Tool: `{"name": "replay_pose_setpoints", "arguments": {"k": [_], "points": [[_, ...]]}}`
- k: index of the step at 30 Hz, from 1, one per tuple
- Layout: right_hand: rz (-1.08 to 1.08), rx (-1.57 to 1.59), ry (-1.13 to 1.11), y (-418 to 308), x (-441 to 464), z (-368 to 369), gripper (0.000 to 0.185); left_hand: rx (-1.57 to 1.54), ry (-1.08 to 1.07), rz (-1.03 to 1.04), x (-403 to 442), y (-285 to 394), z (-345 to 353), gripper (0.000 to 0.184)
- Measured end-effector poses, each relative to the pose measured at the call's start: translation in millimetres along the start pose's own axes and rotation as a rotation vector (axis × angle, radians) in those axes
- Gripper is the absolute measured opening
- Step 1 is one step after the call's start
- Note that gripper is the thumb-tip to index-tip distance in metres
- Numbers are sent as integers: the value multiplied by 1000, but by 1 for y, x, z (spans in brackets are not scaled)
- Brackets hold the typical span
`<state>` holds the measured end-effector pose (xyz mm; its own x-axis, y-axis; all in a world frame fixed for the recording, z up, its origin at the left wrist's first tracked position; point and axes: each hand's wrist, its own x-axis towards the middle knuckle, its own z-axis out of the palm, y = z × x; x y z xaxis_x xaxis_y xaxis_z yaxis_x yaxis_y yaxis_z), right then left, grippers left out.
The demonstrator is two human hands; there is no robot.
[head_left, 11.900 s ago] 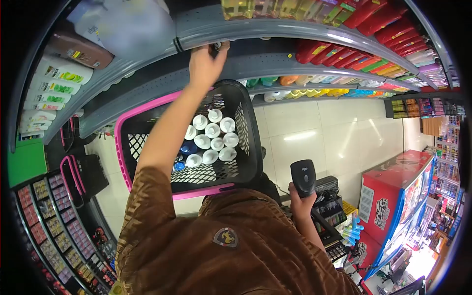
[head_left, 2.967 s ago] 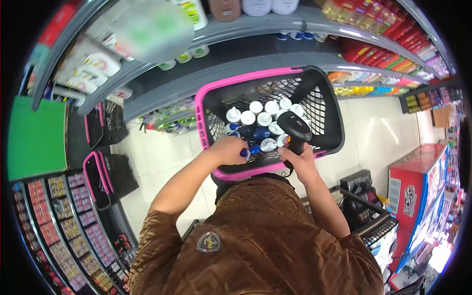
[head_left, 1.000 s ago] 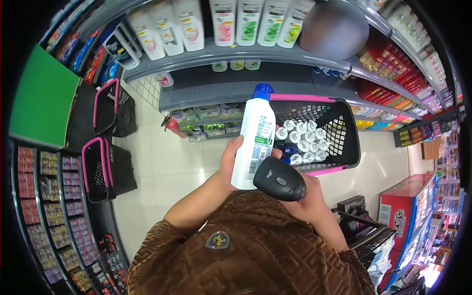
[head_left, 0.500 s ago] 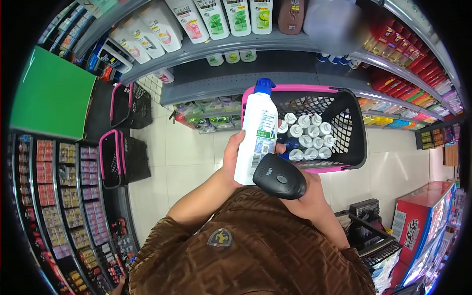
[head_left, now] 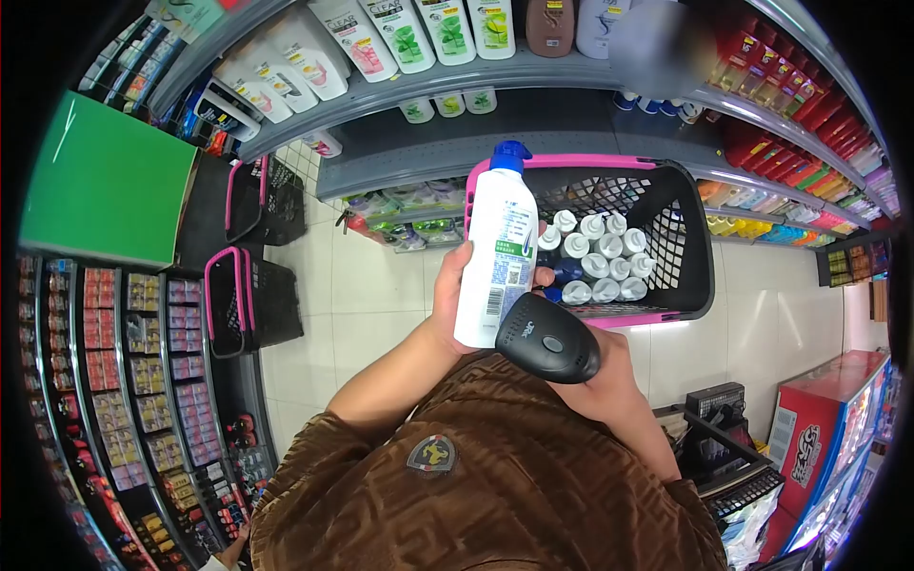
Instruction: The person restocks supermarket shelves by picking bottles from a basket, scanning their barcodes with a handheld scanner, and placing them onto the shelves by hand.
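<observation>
A white pump-type bottle (head_left: 497, 252) with a blue top stands nearly upright in front of my chest, its printed label and barcode facing me. My left hand (head_left: 449, 293) is closed around it, thumb on the left edge and fingertips showing at the right edge. My right hand (head_left: 611, 379) is wrapped round a black barcode scanner (head_left: 548, 339), whose front end overlaps the bottle's lower right side near the barcode. Behind them, a black mesh shopping basket (head_left: 687, 224) with a pink rim contains several bottles (head_left: 606, 257) with pale tops and some dark blue items.
A grey shelf (head_left: 428, 84) with shampoo bottles (head_left: 409, 43) runs along the back. Two more black baskets (head_left: 276, 305) with pink handles stand at left, near a green panel (head_left: 105, 186). At right are a red display case (head_left: 809, 419) and a dark cart (head_left: 728, 452).
The view has shifted slightly, so the shelves and baskets sit a little differently. The bottle is slightly higher in view; both hands keep their holds.
</observation>
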<state>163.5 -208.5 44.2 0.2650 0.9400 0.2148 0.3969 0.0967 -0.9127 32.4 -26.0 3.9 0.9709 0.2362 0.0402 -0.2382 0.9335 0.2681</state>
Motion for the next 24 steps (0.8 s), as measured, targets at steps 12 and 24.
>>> {"name": "replay_pose_setpoints", "arguments": {"k": [12,24], "points": [[37,24,14,-10,10,17,34,-46,-43,7,-6,10,-5,90],[360,-498,186,109,12,58,38,765,771,412,-110,124,-133,64]]}}
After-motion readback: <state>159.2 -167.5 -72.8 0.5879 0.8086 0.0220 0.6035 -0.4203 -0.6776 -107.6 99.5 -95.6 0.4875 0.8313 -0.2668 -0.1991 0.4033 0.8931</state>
